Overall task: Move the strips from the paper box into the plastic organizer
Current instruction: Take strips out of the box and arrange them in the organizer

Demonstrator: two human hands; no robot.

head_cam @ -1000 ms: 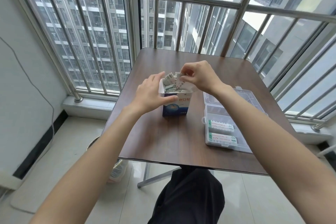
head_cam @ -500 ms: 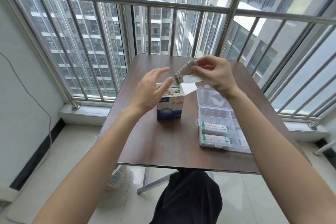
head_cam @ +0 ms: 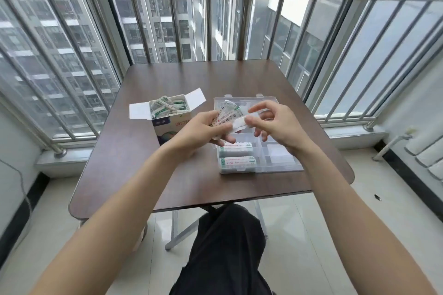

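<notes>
Brown wood table (head_cam: 134,175) has bare room near its front edge. Near the middle sits the clear plastic organizer (head_cam: 282,167), lid open, with two stacks in its left slots. Just left stands the paper box (head_cam: 165,127), flaps open, full of strips. Above the organizer, the left hand (head_cam: 203,132) holds a fan of strips (head_cam: 227,115). The right hand (head_cam: 275,124) pinches one white strip's end.

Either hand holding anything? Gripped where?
Both. Left hand grips a fanned bunch of strips at its near ends; right hand pinches one strip's right end.
</notes>
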